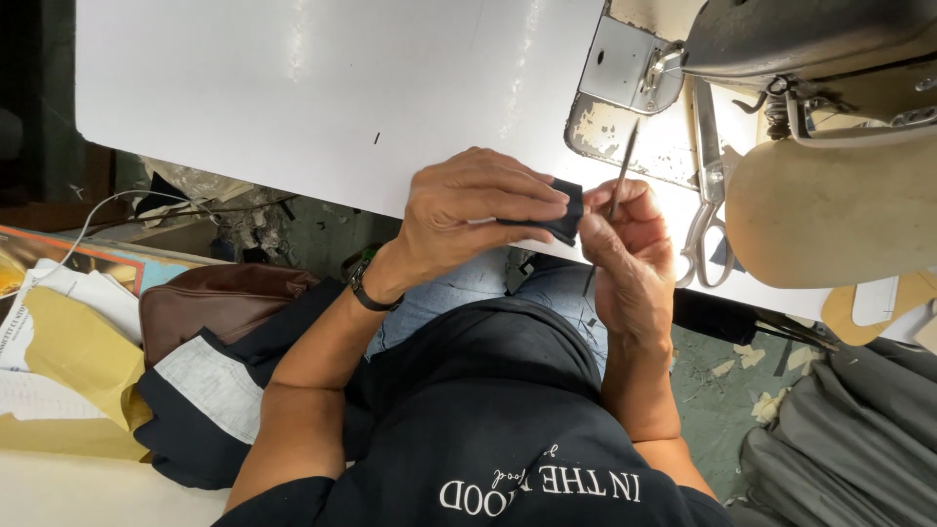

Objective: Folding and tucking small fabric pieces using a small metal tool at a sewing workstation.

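My left hand [468, 220] pinches a small piece of dark fabric [558, 213] at the near edge of the white table [293, 88]. My right hand [630, 249] holds a thin pointed metal tool [621, 176] upright against the right side of the fabric. Both hands meet over my lap, just off the table's edge. A black band is on my left wrist.
A sewing machine [820, 59] stands at the back right, with its metal plate [625, 63] beside it. Large scissors [708, 185] lie just right of my hands. A brown bag [210, 303], dark cloth and paper sit at the left; grey cloth [849, 439] lies at the lower right.
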